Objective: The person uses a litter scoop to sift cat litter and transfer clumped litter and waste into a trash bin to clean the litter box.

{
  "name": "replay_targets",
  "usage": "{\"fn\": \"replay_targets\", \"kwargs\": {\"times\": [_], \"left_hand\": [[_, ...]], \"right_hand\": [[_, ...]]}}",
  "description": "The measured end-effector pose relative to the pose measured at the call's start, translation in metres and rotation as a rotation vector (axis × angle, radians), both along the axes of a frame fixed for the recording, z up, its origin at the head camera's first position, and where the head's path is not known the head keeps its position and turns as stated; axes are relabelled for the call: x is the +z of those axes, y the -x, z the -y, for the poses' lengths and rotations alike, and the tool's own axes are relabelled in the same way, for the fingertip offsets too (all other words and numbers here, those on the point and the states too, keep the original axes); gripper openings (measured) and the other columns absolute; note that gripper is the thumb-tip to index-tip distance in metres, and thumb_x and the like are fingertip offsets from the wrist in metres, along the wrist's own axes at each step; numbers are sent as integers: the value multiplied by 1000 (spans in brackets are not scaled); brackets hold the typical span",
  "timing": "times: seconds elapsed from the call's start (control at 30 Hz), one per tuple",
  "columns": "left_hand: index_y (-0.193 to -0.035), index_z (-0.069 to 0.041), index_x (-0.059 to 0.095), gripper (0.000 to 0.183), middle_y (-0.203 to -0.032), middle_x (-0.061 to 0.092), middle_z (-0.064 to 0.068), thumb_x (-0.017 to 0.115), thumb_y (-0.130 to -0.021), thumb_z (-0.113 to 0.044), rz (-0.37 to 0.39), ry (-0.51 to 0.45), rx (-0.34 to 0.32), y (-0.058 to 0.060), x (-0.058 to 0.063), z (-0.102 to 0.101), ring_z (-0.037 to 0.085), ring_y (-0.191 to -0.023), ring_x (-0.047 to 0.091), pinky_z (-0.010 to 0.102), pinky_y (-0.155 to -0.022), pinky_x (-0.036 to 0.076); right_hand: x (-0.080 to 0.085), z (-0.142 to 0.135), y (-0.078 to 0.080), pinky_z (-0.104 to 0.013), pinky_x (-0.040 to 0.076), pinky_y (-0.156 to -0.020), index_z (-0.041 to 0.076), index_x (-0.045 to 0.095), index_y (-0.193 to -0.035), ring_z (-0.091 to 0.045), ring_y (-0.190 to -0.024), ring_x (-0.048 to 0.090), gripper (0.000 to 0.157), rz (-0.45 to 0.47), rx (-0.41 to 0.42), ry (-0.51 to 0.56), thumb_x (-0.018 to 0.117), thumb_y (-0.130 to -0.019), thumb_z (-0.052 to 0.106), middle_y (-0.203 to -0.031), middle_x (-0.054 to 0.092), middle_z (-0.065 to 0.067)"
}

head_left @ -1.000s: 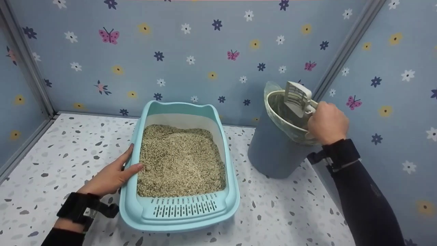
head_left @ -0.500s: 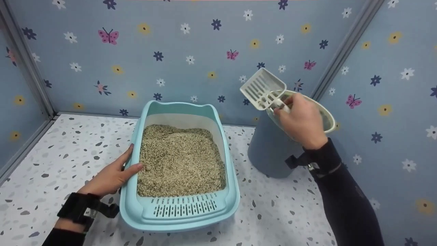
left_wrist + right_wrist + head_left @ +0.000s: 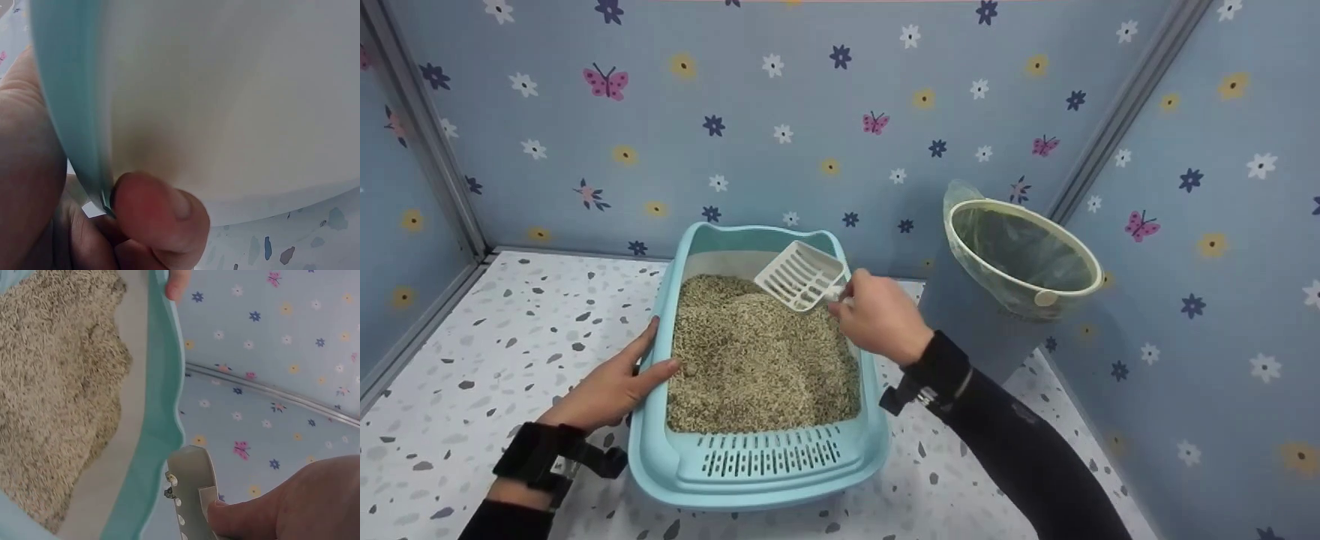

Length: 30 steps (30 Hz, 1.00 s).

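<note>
A pale blue litter box (image 3: 757, 491) full of tan pellet litter (image 3: 750, 367) stands on the speckled surface. My left hand (image 3: 611, 386) grips its left rim, thumb over the edge and fingers outside; the left wrist view has a fingertip (image 3: 160, 216) curled against the box wall (image 3: 225, 112). A white slotted litter scoop (image 3: 802, 274) hangs over the back right part of the box, its handle held in my right hand (image 3: 885, 315). In the right wrist view, small bits of litter (image 3: 170, 486) cling at the slots of the scoop (image 3: 194, 472).
To the right, against the back wall, stands a blue-grey bin (image 3: 971, 330) with a cream rim and a translucent liner (image 3: 1012, 240). Flowered panels (image 3: 825, 90) enclose the speckled surface (image 3: 540, 322) at the back and both sides.
My right hand has carried the scoop leftward from the bin's mouth to above the litter box, turning it on the way. The left hand keeps its grip on the rim.
</note>
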State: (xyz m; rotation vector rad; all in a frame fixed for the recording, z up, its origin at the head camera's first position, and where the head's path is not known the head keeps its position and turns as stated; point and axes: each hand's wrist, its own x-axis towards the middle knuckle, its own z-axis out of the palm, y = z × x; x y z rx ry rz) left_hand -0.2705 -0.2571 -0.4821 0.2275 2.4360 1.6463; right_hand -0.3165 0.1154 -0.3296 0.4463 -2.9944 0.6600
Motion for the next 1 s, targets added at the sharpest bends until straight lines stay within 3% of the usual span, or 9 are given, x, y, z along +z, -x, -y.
{"fn": "replay_targets", "kwargs": {"times": [0.13,0.33,0.47,0.63,0.8,1.0], "left_hand": [[-179,-31,-10,97,-173,17,44,61,-115,-49,-17,1,-1,1,-2,-1,27,-76,73,42,-62,64],[-179,-33,-8,99,-166,31,45,63,-113,-53,-6,0,5,2,-3,-2,27,-70,71,43,-56,62],[-179,-33,-8,99,-168,28,45,63,-113,-55,0,4,8,2,-3,-3,27,-70,71,43,-55,61],[-179,-32,-9,98,-173,15,45,62,-114,-51,-3,-5,4,2,-4,-2,30,-80,76,47,-64,66],[-178,-34,-9,97,-176,7,42,62,-114,-50,-5,-10,2,2,-3,-1,30,-87,77,47,-70,68],[-178,-35,-10,97,-169,25,43,61,-115,-50,21,-8,5,2,-3,1,26,-71,70,42,-55,59]], "right_hand": [[-25,22,5,-38,59,-65,6,70,-122,-20,-72,66,24,37,36,-10,71,-111,27,-99,74,-4],[-60,38,12,-42,60,-72,-3,66,-120,-22,-73,64,31,-5,94,-165,65,-114,27,-87,64,-5],[-76,43,17,-39,56,-68,-7,67,-116,-21,-68,58,33,15,124,-206,65,-114,26,-81,55,-5],[-88,47,24,-38,52,-65,4,68,-91,-19,-63,51,33,63,121,-229,68,-113,28,-77,52,-3],[-92,48,29,-33,44,-62,14,56,-72,-17,-59,46,44,94,163,-239,68,-113,24,-70,46,1],[-95,49,34,-31,39,-59,19,48,-66,-17,-55,43,50,158,199,-287,67,-112,27,-63,41,3]]}}
